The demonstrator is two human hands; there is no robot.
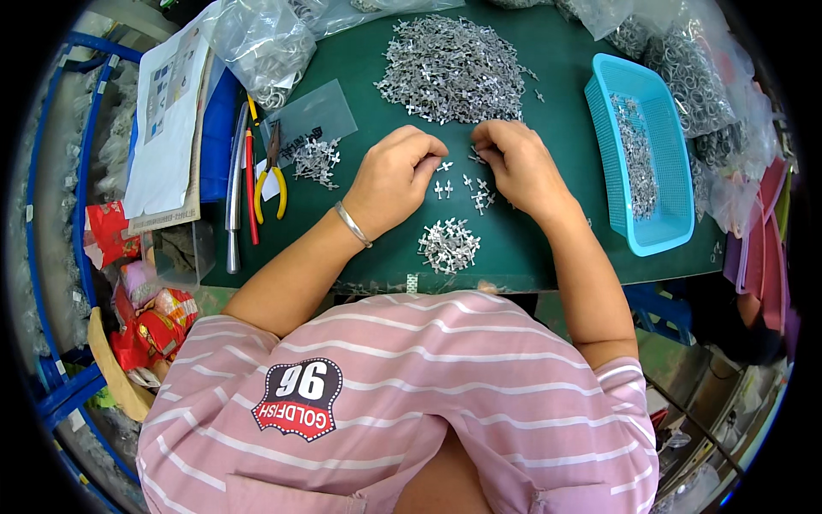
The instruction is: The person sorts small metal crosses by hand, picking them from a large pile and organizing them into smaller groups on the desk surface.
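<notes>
My left hand (390, 178) is curled with thumb and forefinger close together. Just past its fingertips is a small silver cross-shaped metal piece (444, 166); whether anything is between the fingers is hidden. My right hand (524, 167) is bent in a pinch, with another cross-shaped piece (476, 156) at its fingertips. Between the hands lie a pair of pieces (443, 190) and a loose cluster (479, 194). Nearer me sits a small pile of the pieces (449, 247). Beyond both hands rises a large heap of similar pieces (454, 68).
On the green table (377, 257), a blue basket (690, 214) holding small parts stands at right. At left are yellow-handled pliers (281, 199), a red pen-like stick (251, 188), a clear plastic bag (330, 111) beside more pieces, and papers (167, 128). Bags of metal rings (685, 81) crowd the far right.
</notes>
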